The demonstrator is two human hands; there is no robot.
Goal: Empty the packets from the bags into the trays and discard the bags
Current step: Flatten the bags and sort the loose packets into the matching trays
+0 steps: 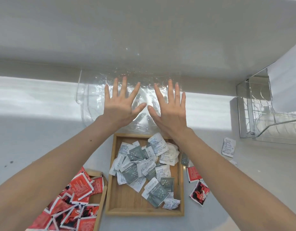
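A clear plastic bag [94, 104] lies flat on the white counter at the back, against the wall. My left hand [121, 104] and my right hand [170, 107] rest on it side by side, palms down, fingers spread, holding nothing. Just in front of them a wooden tray [127, 204] holds several grey-and-white packets [144, 164]. A second wooden tray [100, 197] at the lower left is filled with red packets [80, 185], partly hidden by my left forearm.
Two red packets [199, 193] and a grey one lie loose on the counter right of the middle tray. A white packet [228, 147] lies further right. A metal dish rack [263, 110] stands at the right edge.
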